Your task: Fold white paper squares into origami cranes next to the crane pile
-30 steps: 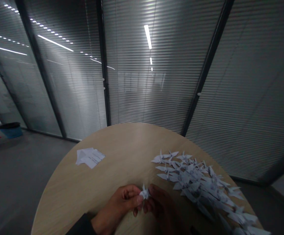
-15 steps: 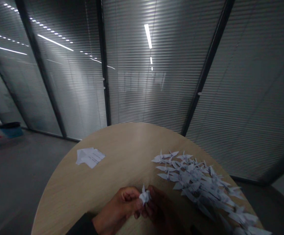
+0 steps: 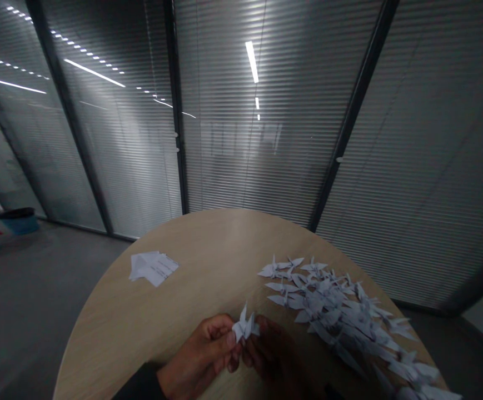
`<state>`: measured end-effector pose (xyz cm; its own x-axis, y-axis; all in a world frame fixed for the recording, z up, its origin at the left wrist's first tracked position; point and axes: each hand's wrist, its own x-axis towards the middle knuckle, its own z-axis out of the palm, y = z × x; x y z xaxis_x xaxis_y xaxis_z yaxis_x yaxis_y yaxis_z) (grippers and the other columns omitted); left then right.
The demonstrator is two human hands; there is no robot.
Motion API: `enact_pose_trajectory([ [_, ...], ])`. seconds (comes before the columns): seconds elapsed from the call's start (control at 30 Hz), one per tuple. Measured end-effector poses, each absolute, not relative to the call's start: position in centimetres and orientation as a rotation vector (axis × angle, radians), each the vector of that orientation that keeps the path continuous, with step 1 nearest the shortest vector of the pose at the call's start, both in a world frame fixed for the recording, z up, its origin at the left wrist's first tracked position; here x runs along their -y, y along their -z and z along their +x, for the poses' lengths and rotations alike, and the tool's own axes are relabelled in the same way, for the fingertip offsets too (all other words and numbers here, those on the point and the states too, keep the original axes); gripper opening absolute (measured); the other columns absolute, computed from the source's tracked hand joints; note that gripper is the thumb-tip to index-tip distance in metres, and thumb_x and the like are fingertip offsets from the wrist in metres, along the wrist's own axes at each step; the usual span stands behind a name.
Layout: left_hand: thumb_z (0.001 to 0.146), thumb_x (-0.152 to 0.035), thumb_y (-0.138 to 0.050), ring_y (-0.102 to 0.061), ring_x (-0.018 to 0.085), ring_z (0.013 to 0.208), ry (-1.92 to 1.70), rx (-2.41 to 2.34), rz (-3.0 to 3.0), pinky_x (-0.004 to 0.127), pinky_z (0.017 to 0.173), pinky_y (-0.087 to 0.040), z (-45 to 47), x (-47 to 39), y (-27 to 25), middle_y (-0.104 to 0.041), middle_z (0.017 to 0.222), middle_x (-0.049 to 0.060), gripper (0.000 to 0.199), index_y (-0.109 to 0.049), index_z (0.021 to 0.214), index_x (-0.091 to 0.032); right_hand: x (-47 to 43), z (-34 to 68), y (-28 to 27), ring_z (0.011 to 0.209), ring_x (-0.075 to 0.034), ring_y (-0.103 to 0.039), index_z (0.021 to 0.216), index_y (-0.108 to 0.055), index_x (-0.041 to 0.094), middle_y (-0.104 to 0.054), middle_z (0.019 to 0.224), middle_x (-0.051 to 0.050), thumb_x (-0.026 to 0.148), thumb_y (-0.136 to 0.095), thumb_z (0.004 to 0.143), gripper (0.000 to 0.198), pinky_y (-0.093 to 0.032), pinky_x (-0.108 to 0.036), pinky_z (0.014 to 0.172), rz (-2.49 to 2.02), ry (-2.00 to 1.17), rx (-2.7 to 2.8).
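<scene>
A small white paper crane (image 3: 244, 328) is held up between my two hands near the front of the table, its pointed tips upward. My left hand (image 3: 203, 351) pinches its left side between thumb and fingers. On its other side my right hand (image 3: 270, 350), dark in shadow, has its fingertips closed at the crane's right edge. A large pile of folded paper cranes (image 3: 328, 305) spreads over the table to the right of my right hand.
Several flat sheets of paper (image 3: 154, 268), one with print, lie at the left on the round wooden table (image 3: 224, 239). Glass partitions with blinds (image 3: 258, 166) stand just behind the table. A blue bucket (image 3: 19, 222) is on the floor at far left.
The crane has turned and opened a little in my fingers, so its upright points now stand taller and apart. Both hands stay in nearly the same place.
</scene>
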<state>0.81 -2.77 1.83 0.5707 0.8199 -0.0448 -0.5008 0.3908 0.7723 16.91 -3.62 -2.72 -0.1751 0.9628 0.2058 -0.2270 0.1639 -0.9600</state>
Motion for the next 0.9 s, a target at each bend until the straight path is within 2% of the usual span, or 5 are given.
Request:
enact_pose_trajectory([
  [0.3,0.062,-0.033,-0.081,-0.052,0.008,0.052,-0.88,-0.428,0.795,0.019,0.05,-0.032,0.7,2.7,-1.4,-0.06,0.057,0.0,0.026,-0.065,0.064,-0.013,3.2,17.1,3.8,0.093,-0.018,-0.06,0.112,-0.055,0.019,-0.058,0.115,-0.006,0.03,-0.052,0.09,0.025,-0.052,-0.038,0.079,-0.813,-1.371,1.251],
  [0.43,0.063,-0.034,-0.08,-0.056,0.01,0.055,-0.879,-0.415,0.851,0.019,0.048,-0.031,0.8,2.7,-1.6,-0.062,0.057,0.001,0.026,-0.064,0.063,-0.014,2.9,16.9,4.4,0.066,-0.015,-0.061,0.082,-0.063,0.023,-0.065,0.078,-0.002,0.044,-0.05,0.088,0.025,-0.049,-0.03,0.06,-0.801,-1.433,1.209],
  [0.53,0.063,-0.036,-0.079,-0.057,0.011,0.054,-0.872,-0.447,0.877,0.019,0.048,-0.032,0.8,2.8,-1.8,-0.06,0.056,0.001,0.028,-0.062,0.062,-0.013,2.8,16.7,4.3,0.05,-0.016,-0.054,0.06,-0.058,0.026,-0.056,0.052,0.001,0.054,-0.053,0.081,0.035,-0.043,-0.03,0.049,-0.8,-1.469,1.166],
  [0.73,0.066,-0.038,-0.077,-0.056,0.011,0.053,-0.865,-0.43,0.909,0.02,0.047,-0.031,0.9,2.9,-2.0,-0.058,0.053,0.0,0.028,-0.063,0.065,-0.014,3.1,15.8,2.7,0.041,-0.012,-0.042,0.052,-0.047,0.022,-0.04,0.043,0.005,0.062,-0.055,0.073,0.045,-0.038,-0.027,0.044,-0.797,-1.507,1.098],
  [0.9,0.066,-0.038,-0.076,-0.05,0.008,0.05,-0.83,-0.472,0.956,0.019,0.046,-0.03,0.9,2.8,-2.3,-0.061,0.058,0.002,0.028,-0.064,0.068,-0.013,3.3,15.0,1.3,0.042,-0.012,-0.042,0.049,-0.045,0.022,-0.039,0.044,0.005,0.065,-0.058,0.068,0.049,-0.04,-0.026,0.045,-0.764,-1.502,0.996],
])
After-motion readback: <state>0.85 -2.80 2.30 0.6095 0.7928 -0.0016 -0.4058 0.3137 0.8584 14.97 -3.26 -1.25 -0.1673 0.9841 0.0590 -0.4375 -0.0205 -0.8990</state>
